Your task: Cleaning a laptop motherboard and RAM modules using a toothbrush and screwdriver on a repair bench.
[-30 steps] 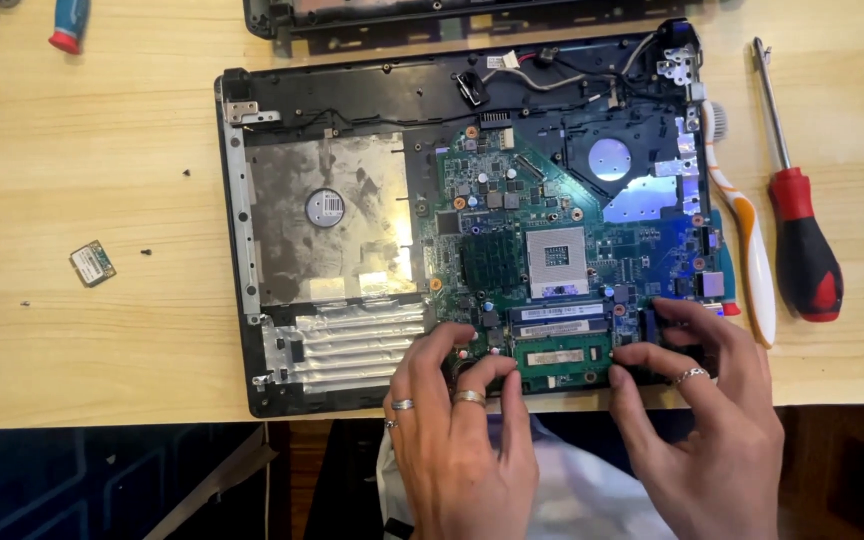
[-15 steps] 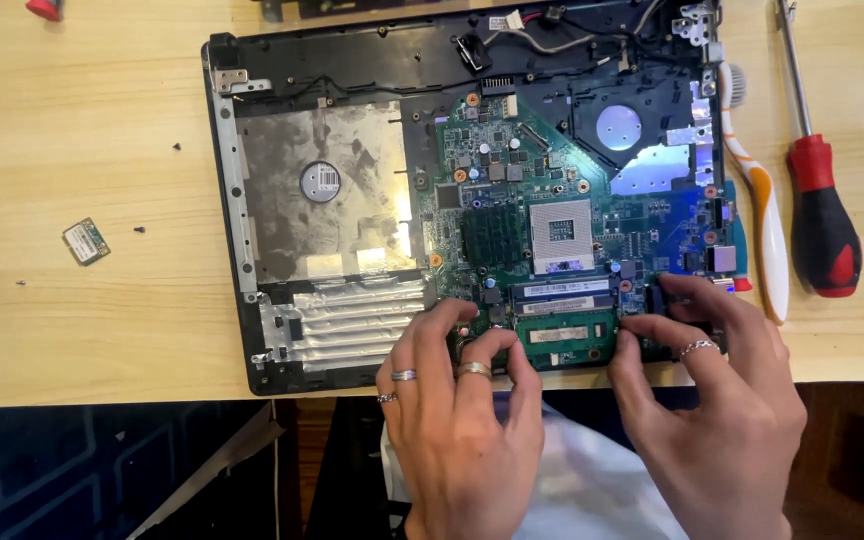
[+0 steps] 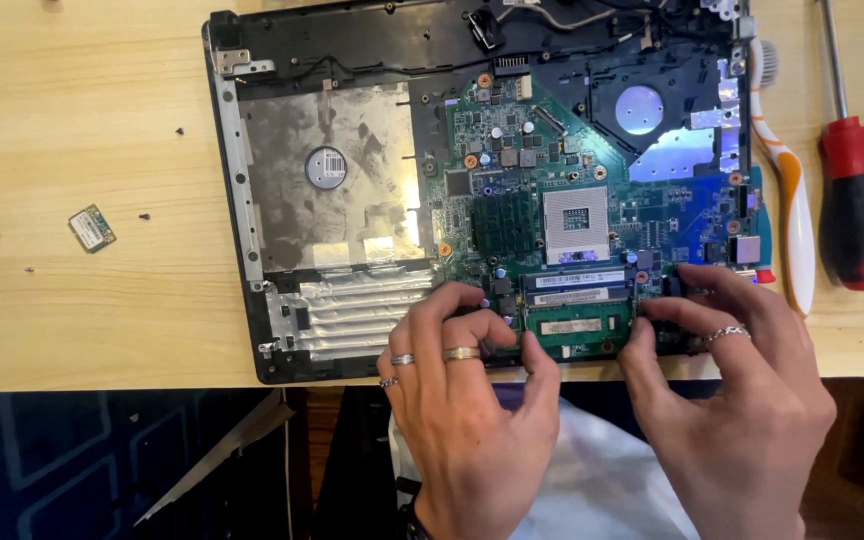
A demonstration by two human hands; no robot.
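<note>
Both hands, left hand and right hand, pinched the green rectangular memory stick, which sat in its slot on the bared green motherboard.

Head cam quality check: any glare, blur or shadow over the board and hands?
Head view: sharp, evenly lit; bright glare on the foil patch and blue sheen beside it; left hand and right hand unblurred, shading the memory module slightly; under-table area dark.

A round white label sat on the silver foil sheet inside the open laptop base. Long narrow white stickers lay on the memory slots, and one pale sticker on the green memory module below them.
</note>
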